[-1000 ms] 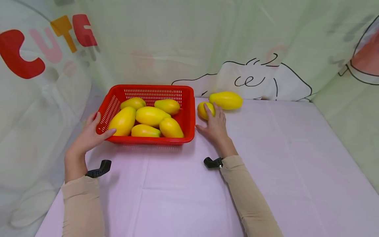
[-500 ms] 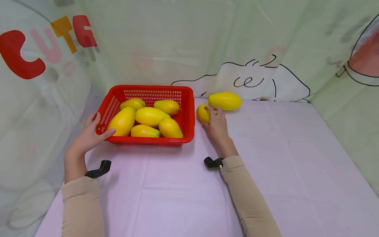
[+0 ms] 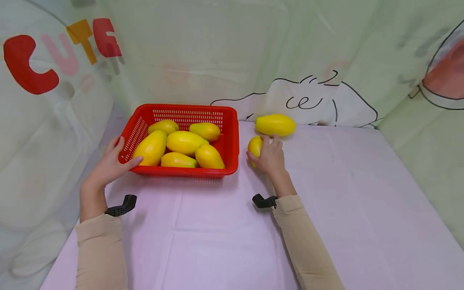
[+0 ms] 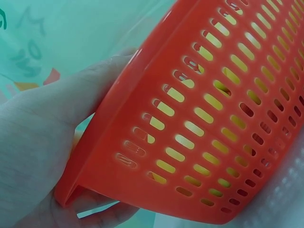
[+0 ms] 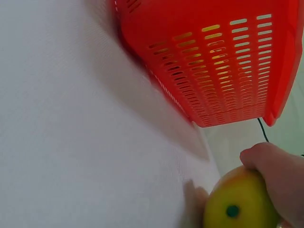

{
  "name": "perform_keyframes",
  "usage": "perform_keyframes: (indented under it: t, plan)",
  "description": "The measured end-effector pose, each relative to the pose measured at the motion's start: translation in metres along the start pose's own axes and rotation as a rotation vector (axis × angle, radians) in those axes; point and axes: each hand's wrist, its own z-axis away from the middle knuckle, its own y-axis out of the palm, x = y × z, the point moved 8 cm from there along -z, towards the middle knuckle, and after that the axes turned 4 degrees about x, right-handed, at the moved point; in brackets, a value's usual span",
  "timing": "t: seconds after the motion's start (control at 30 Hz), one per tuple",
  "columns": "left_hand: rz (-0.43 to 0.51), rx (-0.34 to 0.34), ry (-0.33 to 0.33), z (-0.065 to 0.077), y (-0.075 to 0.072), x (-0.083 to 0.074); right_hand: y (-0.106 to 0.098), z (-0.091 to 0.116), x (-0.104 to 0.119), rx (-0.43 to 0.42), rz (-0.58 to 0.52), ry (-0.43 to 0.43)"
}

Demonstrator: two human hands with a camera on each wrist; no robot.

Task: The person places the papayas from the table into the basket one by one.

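Note:
At the left front corner of a red plastic basket (image 3: 181,170), my left hand (image 3: 110,163) grips the rim, thumb over the top. In the left wrist view the fingers pass under the rim of the slotted basket wall (image 4: 156,118). Several yellow papayas (image 3: 185,142) lie inside. Just right of the basket my right hand (image 3: 271,156) holds another yellow papaya (image 3: 255,146), thumb on the near side and fingers over the far side. Its round green stem end (image 5: 232,211) shows in the right wrist view. Whether it is off the table cannot be told.
One more yellow papaya (image 3: 276,125) lies behind my right hand, by the back curtain (image 3: 232,52). The table has a pale lilac cloth (image 3: 217,233). Printed curtains rise along the back and both sides.
My right hand has closed its fingers round the papaya and drawn it slightly toward me and to the right, away from the one behind it. My left hand stays on the basket.

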Motion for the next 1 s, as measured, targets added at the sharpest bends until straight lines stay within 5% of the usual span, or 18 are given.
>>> perform_keyframes:
  t: [0.23, 0.47, 0.77, 1.0]
  plan:
    - [-0.007, -0.005, -0.009, 0.004, -0.002, 0.0, 0.008, 0.005, 0.002, 0.044, -0.131, -0.141]
    - [0.016, 0.01, 0.001, 0.0, -0.001, -0.001, 0.009, 0.011, 0.006, 0.059, -0.064, -0.209]
    - [0.02, 0.015, 0.015, -0.001, 0.0, -0.002, 0.012, 0.021, 0.011, 0.151, -0.003, -0.168]
    - [0.014, 0.013, 0.019, -0.001, -0.001, -0.002, 0.012, 0.034, 0.014, 0.312, 0.044, -0.116]
